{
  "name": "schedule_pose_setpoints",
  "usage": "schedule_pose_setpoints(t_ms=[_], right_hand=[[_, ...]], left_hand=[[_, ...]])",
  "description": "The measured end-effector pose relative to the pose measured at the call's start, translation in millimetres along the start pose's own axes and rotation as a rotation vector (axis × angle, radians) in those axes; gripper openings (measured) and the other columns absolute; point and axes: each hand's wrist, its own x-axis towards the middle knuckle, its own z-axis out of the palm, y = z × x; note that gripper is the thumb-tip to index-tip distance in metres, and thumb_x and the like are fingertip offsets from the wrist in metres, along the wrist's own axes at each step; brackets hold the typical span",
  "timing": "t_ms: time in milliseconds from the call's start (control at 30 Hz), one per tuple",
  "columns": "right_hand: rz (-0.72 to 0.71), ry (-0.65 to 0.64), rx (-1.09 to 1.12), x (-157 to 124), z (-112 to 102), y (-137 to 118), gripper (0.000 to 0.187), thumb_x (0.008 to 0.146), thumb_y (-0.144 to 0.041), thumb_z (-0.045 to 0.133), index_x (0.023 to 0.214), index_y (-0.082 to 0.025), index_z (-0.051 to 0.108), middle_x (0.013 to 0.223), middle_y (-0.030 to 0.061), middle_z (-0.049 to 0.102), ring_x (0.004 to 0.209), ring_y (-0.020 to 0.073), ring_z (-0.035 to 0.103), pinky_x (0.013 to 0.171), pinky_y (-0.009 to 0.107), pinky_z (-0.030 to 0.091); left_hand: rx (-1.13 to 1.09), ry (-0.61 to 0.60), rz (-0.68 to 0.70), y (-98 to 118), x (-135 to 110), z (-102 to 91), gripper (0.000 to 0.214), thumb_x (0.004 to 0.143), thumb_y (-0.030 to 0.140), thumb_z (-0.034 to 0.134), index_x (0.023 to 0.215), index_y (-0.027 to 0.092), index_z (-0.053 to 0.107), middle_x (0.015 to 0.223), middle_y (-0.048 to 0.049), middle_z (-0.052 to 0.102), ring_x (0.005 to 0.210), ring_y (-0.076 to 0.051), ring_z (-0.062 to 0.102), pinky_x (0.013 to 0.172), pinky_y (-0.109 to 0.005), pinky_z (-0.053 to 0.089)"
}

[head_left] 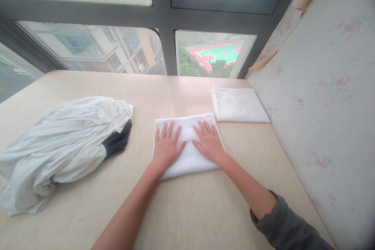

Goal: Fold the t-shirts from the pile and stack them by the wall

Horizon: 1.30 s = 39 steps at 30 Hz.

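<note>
A white cloth (190, 160), folded into a flat rectangle, lies on the pale wooden surface in front of me. My left hand (166, 144) rests palm down on its left half, fingers spread. On the right half, my right hand (208, 140) lies flat as well, its fingers apart. The two thumbs point toward each other with a strip of cloth between them. Neither hand grips the fabric. Whether the cloth is a garment cannot be made out.
Another folded white cloth (240, 105) lies at the back right, near the flowered wall (322, 125). To the left is a crumpled heap of white fabric (79, 136) with a black part (118, 140). Dark-framed windows (166, 19) stand behind the wooden surface (187, 211).
</note>
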Motion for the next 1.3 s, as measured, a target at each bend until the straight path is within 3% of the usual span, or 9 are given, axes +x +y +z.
schedule_pose_setpoints(t_ms=[133, 300, 833, 1067, 1200, 1300], right_hand=[[0.032, -0.02, -0.007, -0.9, 4.0, 5.8, 0.059, 0.1, -0.05, 0.036, 0.149, -0.018, 0.042, 0.161, 0.0097, 0.028, 0.15, 0.0304, 0.019, 0.12, 0.055, 0.016], [0.045, -0.02, -0.005, -12.3, -0.2, 2.4, 0.057, 0.1, -0.047, 0.036, 0.149, -0.018, 0.042, 0.162, 0.0079, 0.028, 0.15, 0.0286, 0.019, 0.12, 0.053, 0.015], [0.042, 0.055, 0.013, -94.7, -6.9, 1.2, 0.052, 0.099, -0.041, 0.043, 0.146, -0.02, 0.046, 0.16, 0.0077, 0.032, 0.149, 0.028, 0.023, 0.12, 0.054, 0.019], [-0.025, 0.193, 0.095, -139.5, -13.9, 3.2, 0.045, 0.095, -0.031, 0.051, 0.137, -0.016, 0.052, 0.149, 0.0116, 0.047, 0.143, 0.0281, 0.035, 0.115, 0.052, 0.034], [0.122, 0.376, 0.159, -165.8, -18.8, 7.1, 0.038, 0.095, -0.025, 0.047, 0.132, -0.018, 0.053, 0.136, 0.0125, 0.058, 0.128, 0.0242, 0.051, 0.105, 0.044, 0.046], [0.415, 0.381, 0.107, -178.7, -27.6, 10.9, 0.038, 0.097, -0.033, 0.047, 0.13, -0.016, 0.053, 0.123, 0.0146, 0.064, 0.113, 0.0269, 0.06, 0.094, 0.044, 0.05]], left_hand=[[0.016, 0.002, -0.001, -7.1, -0.5, 5.6, 0.065, 0.095, 0.057, 0.04, 0.151, 0.025, 0.039, 0.162, -0.0116, 0.028, 0.148, -0.039, 0.022, 0.118, -0.061, 0.015], [0.033, 0.004, -0.003, 1.0, -9.4, 2.2, 0.063, 0.096, 0.055, 0.04, 0.151, 0.025, 0.039, 0.162, -0.0109, 0.028, 0.149, -0.038, 0.023, 0.119, -0.061, 0.014], [-0.007, 0.032, 0.043, 43.5, -69.1, -0.2, 0.063, 0.093, 0.051, 0.048, 0.149, 0.023, 0.044, 0.16, -0.0123, 0.031, 0.147, -0.039, 0.026, 0.117, -0.062, 0.016], [-0.098, 0.138, 0.078, 59.4, -108.5, -4.9, 0.048, 0.093, 0.038, 0.05, 0.137, 0.019, 0.054, 0.152, -0.0146, 0.045, 0.142, -0.035, 0.036, 0.116, -0.059, 0.025], [-0.175, 0.264, -0.18, 55.3, -133.6, -15.7, 0.047, 0.093, 0.039, 0.046, 0.133, 0.015, 0.052, 0.144, -0.0185, 0.049, 0.135, -0.034, 0.044, 0.11, -0.053, 0.037], [-0.278, 0.136, -0.444, 39.3, -145.8, -28.5, 0.063, 0.089, 0.052, 0.043, 0.135, 0.009, 0.046, 0.132, -0.0218, 0.056, 0.121, -0.036, 0.056, 0.098, -0.051, 0.048]])
